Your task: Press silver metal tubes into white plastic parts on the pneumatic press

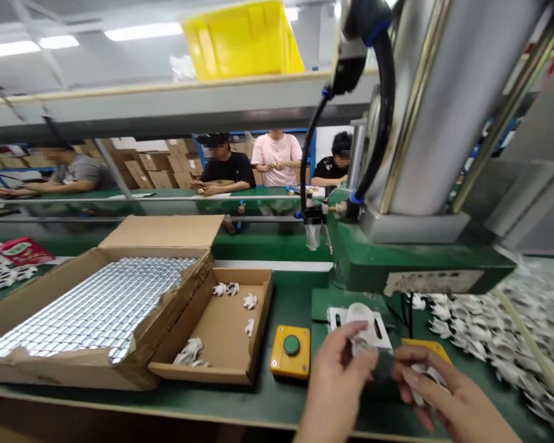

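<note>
By the front edge of the bench [212, 403], the right hand [443, 394] curls its fingers round a curved white piece [425, 383]; the left hand [335, 375], angled forward, pinches a blurred shiny piece [362, 348].

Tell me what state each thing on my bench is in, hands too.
Left hand: pinching a blurred small piece
Right hand: gripping a white part
Large box: open, filled with silvery pieces
Shallow box: open, mostly bare
Green button: untouched
</note>
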`<state>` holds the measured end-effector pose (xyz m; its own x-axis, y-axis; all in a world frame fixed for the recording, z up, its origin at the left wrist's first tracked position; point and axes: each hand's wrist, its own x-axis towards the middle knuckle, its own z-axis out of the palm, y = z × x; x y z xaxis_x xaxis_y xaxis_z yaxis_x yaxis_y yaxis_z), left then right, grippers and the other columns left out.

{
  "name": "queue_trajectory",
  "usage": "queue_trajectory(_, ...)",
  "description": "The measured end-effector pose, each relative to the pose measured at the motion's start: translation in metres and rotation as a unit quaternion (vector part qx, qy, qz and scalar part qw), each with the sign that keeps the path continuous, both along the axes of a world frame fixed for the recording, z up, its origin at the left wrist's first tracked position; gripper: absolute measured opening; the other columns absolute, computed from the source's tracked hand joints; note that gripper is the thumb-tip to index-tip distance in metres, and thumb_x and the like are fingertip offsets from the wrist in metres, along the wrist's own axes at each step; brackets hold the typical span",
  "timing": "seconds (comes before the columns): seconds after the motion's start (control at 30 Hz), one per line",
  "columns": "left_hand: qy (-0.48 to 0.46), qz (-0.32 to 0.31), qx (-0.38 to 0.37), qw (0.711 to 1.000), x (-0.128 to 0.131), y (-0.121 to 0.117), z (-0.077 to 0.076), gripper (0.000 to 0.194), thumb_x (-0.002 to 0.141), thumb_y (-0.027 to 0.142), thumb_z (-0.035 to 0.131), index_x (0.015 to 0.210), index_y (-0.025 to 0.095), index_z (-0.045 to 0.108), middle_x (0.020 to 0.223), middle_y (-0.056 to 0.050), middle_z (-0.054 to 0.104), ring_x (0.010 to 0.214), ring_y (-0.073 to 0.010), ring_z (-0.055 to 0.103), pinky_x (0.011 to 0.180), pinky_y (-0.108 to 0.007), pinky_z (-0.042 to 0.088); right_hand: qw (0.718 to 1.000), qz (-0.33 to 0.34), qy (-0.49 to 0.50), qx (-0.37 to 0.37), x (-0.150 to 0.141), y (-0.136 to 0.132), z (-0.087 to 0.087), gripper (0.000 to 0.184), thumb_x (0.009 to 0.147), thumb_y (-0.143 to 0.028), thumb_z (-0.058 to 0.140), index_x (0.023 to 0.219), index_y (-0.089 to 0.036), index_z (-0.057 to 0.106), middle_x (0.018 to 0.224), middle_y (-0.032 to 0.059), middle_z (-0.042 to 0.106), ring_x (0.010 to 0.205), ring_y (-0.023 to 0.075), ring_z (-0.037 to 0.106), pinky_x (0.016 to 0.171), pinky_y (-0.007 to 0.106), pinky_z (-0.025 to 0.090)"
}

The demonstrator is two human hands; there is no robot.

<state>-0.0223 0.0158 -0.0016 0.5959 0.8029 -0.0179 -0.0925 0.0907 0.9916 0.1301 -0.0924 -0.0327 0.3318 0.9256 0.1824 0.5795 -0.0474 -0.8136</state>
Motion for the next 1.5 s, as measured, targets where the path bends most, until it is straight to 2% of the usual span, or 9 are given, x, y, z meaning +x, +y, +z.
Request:
queue_trajectory(0.17,-0.031,-0.038,-0.047,0.998,-0.017,0.012,-0.001,0.03,0.074,0.032,0.064,0.098,0.014,0.057,0.061,0.002,0.054,0.052,-0.0101,0.048,0.05,-0.022,0.041,0.989,0.022,-0.126,0.078,-0.002,0.006,0.03,0.015,0.089,-0.033,0.05,0.099,-0.026,0.059,0.098,0.0049,0.063,0.091,0.0195,0.061,0.073,0.024,0.053)
queue_trajectory(0.37,-0.013,-0.143,-0.079,0.987,-0.021,0.006,-0.006,0.034,0.069,0.041,0.07,0.085,0.013,0.06,0.056,0.003,0.051,0.043,-0.0055,0.043,0.042,-0.017,0.035,0.942,0.188,-0.273,0.059,-0.01,0.013,0.054,0.031,0.091,-0.025,0.049,0.121,-0.034,0.05,0.092,0.0015,0.061,0.08,0.0142,0.061,0.067,0.023,0.05)
queue_trajectory(0.63,-0.035,-0.198,-0.129,0.971,-0.022,0.006,-0.012,0.05,0.068,0.053,0.069,0.095,0.012,0.058,0.058,0.002,0.051,0.043,-0.0059,0.047,0.041,-0.017,0.036,0.931,0.224,-0.279,0.073,-0.017,0.016,0.062,0.008,0.091,-0.029,0.05,0.092,-0.025,0.057,0.081,0.001,0.063,0.074,0.0151,0.06,0.062,0.024,0.049)
queue_trajectory(0.7,-0.061,-0.177,-0.111,0.976,-0.019,0.007,-0.013,0.052,0.073,0.053,0.063,0.108,0.015,0.054,0.068,0.002,0.05,0.046,-0.0066,0.049,0.042,-0.018,0.037,0.926,0.217,-0.299,0.079,-0.014,0.019,0.061,0.007,0.09,-0.03,0.051,0.091,-0.025,0.056,0.081,0.0005,0.063,0.074,0.0152,0.06,0.063,0.024,0.049)
queue_trajectory(0.8,-0.069,-0.065,-0.067,0.993,-0.017,0.01,-0.013,0.052,0.082,0.052,0.052,0.123,0.021,0.042,0.086,-0.002,0.052,0.051,-0.0074,0.051,0.043,-0.019,0.038,0.929,0.14,-0.336,0.064,0.0,0.031,0.056,0.012,0.093,-0.03,0.045,0.097,-0.025,0.055,0.089,0.0035,0.062,0.08,0.0168,0.06,0.067,0.027,0.048)
queue_trajectory(0.93,-0.034,0.046,-0.051,0.997,-0.023,0.017,-0.011,0.039,0.086,0.043,0.047,0.117,0.02,0.043,0.087,-0.003,0.054,0.049,-0.0067,0.047,0.041,-0.019,0.035,0.912,0.064,-0.405,0.002,0.023,0.054,0.049,0.02,0.094,-0.037,0.039,0.099,-0.026,0.055,0.092,0.0036,0.064,0.079,0.02,0.062,0.062,0.03,0.046)
queue_trajectory(1.2,-0.042,0.056,-0.075,0.995,-0.029,0.021,-0.031,0.038,0.083,0.043,0.049,0.111,0.017,0.046,0.082,-0.002,0.053,0.044,-0.0048,0.043,0.035,-0.017,0.027,0.865,0.053,-0.498,-0.007,0.033,0.07,0.047,0.028,0.091,-0.047,0.042,0.101,-0.029,0.061,0.084,0.0021,0.069,0.071,0.023,0.066,0.054,0.03,0.046)
queue_trajectory(1.33,-0.056,0.054,-0.08,0.994,-0.025,0.024,-0.044,0.05,0.077,0.056,0.055,0.105,0.015,0.05,0.079,-0.002,0.055,0.04,-0.0032,0.04,0.035,-0.017,0.026,0.878,0.096,-0.468,0.017,0.038,0.071,0.041,0.025,0.088,-0.042,0.048,0.106,-0.031,0.062,0.092,0.0026,0.07,0.071,0.0211,0.067,0.055,0.027,0.049)
queue_trajectory(1.5,-0.09,0.077,-0.067,0.991,-0.018,0.032,-0.071,0.063,0.066,0.068,0.059,0.099,0.013,0.057,0.067,-0.003,0.056,0.042,-0.0044,0.038,0.04,-0.019,0.027,0.897,0.082,-0.429,0.067,0.057,0.074,0.009,0.023,0.082,-0.037,0.054,0.101,-0.037,0.066,0.085,-0.0001,0.072,0.059,0.02,0.066,0.046,0.025,0.05)
